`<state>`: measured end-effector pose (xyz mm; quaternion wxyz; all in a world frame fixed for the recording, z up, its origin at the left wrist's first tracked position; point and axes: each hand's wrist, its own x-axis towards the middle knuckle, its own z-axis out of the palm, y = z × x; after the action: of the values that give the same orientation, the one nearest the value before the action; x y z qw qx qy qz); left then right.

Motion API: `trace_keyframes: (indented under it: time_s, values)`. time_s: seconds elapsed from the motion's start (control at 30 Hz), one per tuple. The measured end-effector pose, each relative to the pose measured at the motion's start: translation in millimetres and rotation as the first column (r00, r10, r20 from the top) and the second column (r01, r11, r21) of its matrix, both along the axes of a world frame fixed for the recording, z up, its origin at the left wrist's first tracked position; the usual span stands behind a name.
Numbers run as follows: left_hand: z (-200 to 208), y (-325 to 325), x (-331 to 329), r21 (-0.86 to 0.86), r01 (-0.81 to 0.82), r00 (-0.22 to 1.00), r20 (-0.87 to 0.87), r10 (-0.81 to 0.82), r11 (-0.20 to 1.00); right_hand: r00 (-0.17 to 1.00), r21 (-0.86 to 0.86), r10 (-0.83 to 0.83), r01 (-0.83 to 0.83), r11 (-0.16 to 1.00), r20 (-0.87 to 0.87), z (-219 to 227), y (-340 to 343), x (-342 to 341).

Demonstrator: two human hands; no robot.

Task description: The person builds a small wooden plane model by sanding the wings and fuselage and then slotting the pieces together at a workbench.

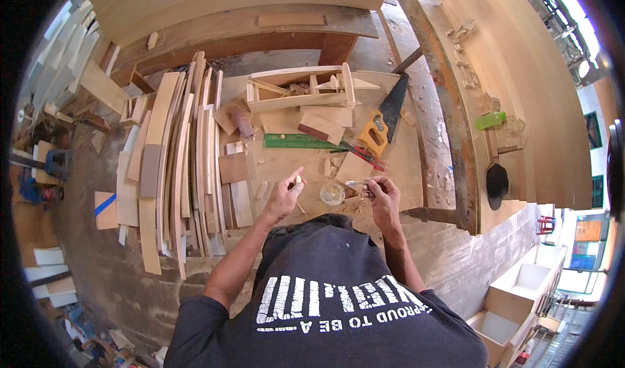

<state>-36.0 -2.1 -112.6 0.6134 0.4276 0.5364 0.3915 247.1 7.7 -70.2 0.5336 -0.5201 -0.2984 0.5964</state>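
My left hand (284,197) is closed on a small pale wooden piece (298,180), pinched between thumb and fingers above the work board. My right hand (384,200) pinches a thin stick (356,183) with a whitish tip pointing left; its exact kind is too small to make out. Between the two hands, on the board, stands a round clear container (332,194) with pale contents. Small wood offcuts (331,167) lie just beyond it. A thin wooden sliver (301,208) rests beside my left hand.
Farther back are a handsaw (375,133) with a yellow handle, a green ruler (296,141), sandpapered-looking blocks (321,127) and an open wooden box (300,100). Long wood strips (170,166) are stacked at left. A large panel bench (508,75) rises at right, holding a green bottle (491,120).
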Motion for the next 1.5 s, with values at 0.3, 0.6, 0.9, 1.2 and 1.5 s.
trace_keyframes:
  time_s: [0.3, 0.6, 0.9, 1.2, 1.5]
  values:
    - [83.1, 5.0, 10.2, 0.086, -0.137, 0.964, 0.241, 0.113, 0.987, 0.933, -0.006, 0.110, -0.120, 0.993, -0.341, 51.2, 1.9, -8.6]
    - [98.3, 9.4, 31.5, 0.142, -0.089, 0.986, 0.154, 0.067, 0.986, 0.956, 0.091, 0.289, -0.293, 0.952, 0.056, 75.9, 13.9, -33.2]
    - [111.5, 13.3, 42.2, 0.338, 0.014, 0.987, -0.155, 0.042, 0.941, 0.896, 0.139, 0.337, -0.388, 0.911, 0.289, 73.5, 18.8, -36.8]
    - [101.7, 11.0, 40.1, 0.315, 0.013, 0.996, -0.093, 0.017, 0.949, 0.784, 0.110, 0.324, -0.442, 0.890, 0.529, 82.1, 18.0, -37.9]
    - [106.6, 11.7, 35.2, 0.148, 0.046, 0.990, 0.128, -0.065, 0.988, 0.698, 0.294, 0.229, -0.544, 0.786, 0.679, 81.4, 18.0, -36.1]
